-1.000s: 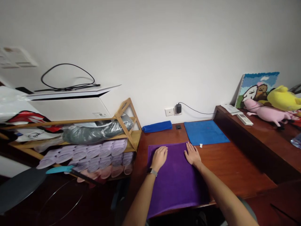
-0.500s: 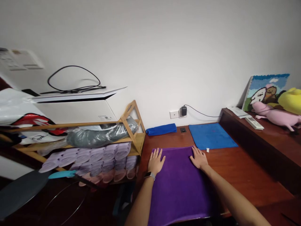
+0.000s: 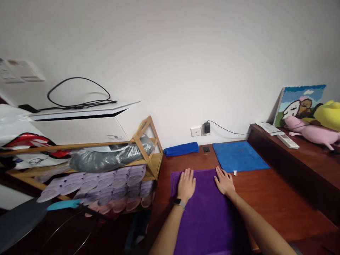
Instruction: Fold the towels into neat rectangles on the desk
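Plush purple towel [image 3: 204,219] lies flat under left hand [image 3: 186,185] and right hand [image 3: 224,181], open, apart.

Along the reddish-brown wooden desk [image 3: 268,202], a flat blue cloth [image 3: 237,156] just beside a folded royal-blue towel [image 3: 181,149], and above them a black charger [image 3: 207,127] plugged in at the wall. To the left, a bamboo shoe rack [image 3: 141,127] packed with lilac plastic slippers [image 3: 114,187] under a grey plastic-wrapped bundle [image 3: 111,156]. On the raised wooden ledge [image 3: 300,166] at right, a white remote control [image 3: 288,141], a pink plush pig [image 3: 310,129], a yellow plush toy [image 3: 329,115] and a woolly latch-hook picture [image 3: 300,101] propped against the wall.
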`<state>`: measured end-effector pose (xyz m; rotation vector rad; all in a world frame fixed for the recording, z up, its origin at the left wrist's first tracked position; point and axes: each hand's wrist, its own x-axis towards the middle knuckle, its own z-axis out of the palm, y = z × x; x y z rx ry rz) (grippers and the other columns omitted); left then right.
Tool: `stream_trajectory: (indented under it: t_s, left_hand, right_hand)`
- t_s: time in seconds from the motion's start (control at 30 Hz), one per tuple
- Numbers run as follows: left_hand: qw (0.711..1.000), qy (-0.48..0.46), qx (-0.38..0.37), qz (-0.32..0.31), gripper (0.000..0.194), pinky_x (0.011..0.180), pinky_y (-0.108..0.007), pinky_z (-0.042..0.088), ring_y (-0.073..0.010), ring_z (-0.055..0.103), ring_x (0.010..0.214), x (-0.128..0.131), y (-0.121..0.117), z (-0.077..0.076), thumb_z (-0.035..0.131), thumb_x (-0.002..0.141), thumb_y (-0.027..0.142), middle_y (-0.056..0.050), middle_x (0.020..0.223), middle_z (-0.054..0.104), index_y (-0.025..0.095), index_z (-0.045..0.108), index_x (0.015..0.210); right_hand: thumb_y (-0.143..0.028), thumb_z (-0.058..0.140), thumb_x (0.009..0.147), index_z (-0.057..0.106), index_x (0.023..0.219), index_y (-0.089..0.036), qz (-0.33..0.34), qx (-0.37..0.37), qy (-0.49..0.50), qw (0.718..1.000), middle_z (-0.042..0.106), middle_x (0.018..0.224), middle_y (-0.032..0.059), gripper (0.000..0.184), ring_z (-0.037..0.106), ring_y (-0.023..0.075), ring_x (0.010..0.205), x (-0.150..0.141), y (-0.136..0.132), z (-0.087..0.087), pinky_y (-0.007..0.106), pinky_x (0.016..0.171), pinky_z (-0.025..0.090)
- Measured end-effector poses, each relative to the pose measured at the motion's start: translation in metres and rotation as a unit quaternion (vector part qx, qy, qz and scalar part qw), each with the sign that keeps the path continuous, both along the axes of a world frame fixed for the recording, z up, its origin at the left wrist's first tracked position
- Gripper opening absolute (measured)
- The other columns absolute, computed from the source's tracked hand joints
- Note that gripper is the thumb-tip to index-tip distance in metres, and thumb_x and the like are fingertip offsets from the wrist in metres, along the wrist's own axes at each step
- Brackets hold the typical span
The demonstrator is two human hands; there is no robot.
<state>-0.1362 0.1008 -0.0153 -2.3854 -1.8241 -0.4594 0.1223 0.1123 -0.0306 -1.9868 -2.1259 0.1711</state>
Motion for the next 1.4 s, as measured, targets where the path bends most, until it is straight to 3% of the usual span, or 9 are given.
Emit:
stream_trajectory:
  t_s: [0.13,0.23,0.53,0.73,0.87,1.07,1.13,1.23,1.4]
  left_hand:
    - [0.994,-0.036,-0.028,-0.103,0.059,0.129,-0.051,0.027,-0.026,0.038,0.155,0.09,0.004,-0.003,0.025,0.11,0.046,-0.01,0.163,0.048,0.022,0.045,0.159]
    - [0.993,-0.043,-0.065,-0.091,0.061,0.129,-0.049,0.028,-0.0252,0.035,0.156,0.108,0.006,-0.01,0.023,0.109,0.05,-0.01,0.166,0.044,0.023,0.045,0.16]
    - [0.993,0.033,-0.078,0.087,0.065,0.128,-0.052,0.027,-0.03,0.031,0.158,-0.064,0.009,-0.011,0.031,0.107,0.047,-0.014,0.168,0.038,0.017,0.032,0.165]
    - [0.993,0.032,-0.07,0.085,0.065,0.129,-0.05,0.025,-0.0284,0.033,0.157,-0.09,0.009,-0.008,0.03,0.107,0.044,-0.015,0.168,0.038,0.013,0.034,0.164]
    - [0.996,0.04,-0.043,0.066,0.06,0.13,-0.049,0.023,-0.028,0.034,0.157,-0.059,0.006,0.004,0.032,0.105,0.032,-0.016,0.166,0.041,0.01,0.04,0.161]
    - [0.994,-0.009,-0.031,-0.109,0.057,0.13,-0.047,0.025,-0.0234,0.033,0.157,0.068,-0.018,-0.001,0.027,0.11,0.04,-0.009,0.167,0.043,0.021,0.041,0.161]
    - [0.991,-0.019,-0.053,-0.118,0.059,0.13,-0.047,0.027,-0.0238,0.034,0.157,0.083,-0.024,-0.008,0.027,0.11,0.047,-0.009,0.168,0.04,0.022,0.04,0.162]
    - [0.995,-0.007,-0.069,-0.065,0.063,0.129,-0.05,0.027,-0.0264,0.032,0.157,0.042,-0.025,-0.016,0.028,0.109,0.05,-0.011,0.169,0.037,0.02,0.038,0.163]
    - [0.995,0.028,-0.059,0.081,0.063,0.125,-0.054,0.033,-0.03,0.038,0.154,-0.095,-0.033,-0.021,0.029,0.107,0.043,-0.015,0.165,0.042,0.015,0.036,0.163]
  right_hand:
    - [-0.037,0.026,0.104,0.034,0.165,-0.022,0.011,-0.004,-0.006,1.0,0.033,0.171,0.0038,0.064,0.033,0.0263,0.154,0.003,0.0,-0.003,0.049,0.121,0.026]
    - [-0.034,0.027,0.102,0.035,0.165,-0.022,0.019,-0.003,-0.009,1.0,0.033,0.171,0.0048,0.064,0.033,0.0268,0.154,0.005,0.0,-0.005,0.048,0.12,0.026]
    - [-0.038,0.025,0.103,0.033,0.165,-0.023,0.005,-0.004,-0.001,1.0,0.033,0.171,0.0017,0.064,0.034,0.0272,0.153,0.001,0.001,-0.003,0.049,0.12,0.025]
    - [-0.039,0.025,0.104,0.033,0.166,-0.024,0.003,-0.004,0.003,1.0,0.034,0.171,0.0037,0.064,0.034,0.0279,0.153,0.001,0.0,0.001,0.049,0.12,0.025]
    - [-0.039,0.026,0.104,0.033,0.166,-0.024,0.003,-0.012,0.002,1.0,0.033,0.171,0.0045,0.063,0.033,0.0265,0.153,-0.001,-0.001,0.006,0.048,0.121,0.024]
    - [-0.038,0.027,0.104,0.035,0.165,-0.021,0.006,-0.008,0.003,1.0,0.033,0.171,0.0051,0.064,0.033,0.0262,0.153,-0.001,-0.002,0.011,0.048,0.12,0.026]
    - [-0.037,0.027,0.104,0.034,0.165,-0.022,0.006,-0.008,0.003,1.0,0.033,0.171,0.0054,0.063,0.033,0.0262,0.154,-0.001,-0.002,0.01,0.048,0.12,0.026]
    - [-0.039,0.026,0.104,0.033,0.165,-0.024,0.004,-0.006,0.003,1.0,0.034,0.171,0.0057,0.063,0.033,0.0263,0.154,0.0,-0.002,0.006,0.048,0.12,0.025]
    - [-0.038,0.028,0.105,0.034,0.165,-0.022,0.002,-0.005,0.0,1.0,0.034,0.17,0.0069,0.062,0.034,0.0263,0.153,-0.002,-0.001,0.008,0.048,0.12,0.027]
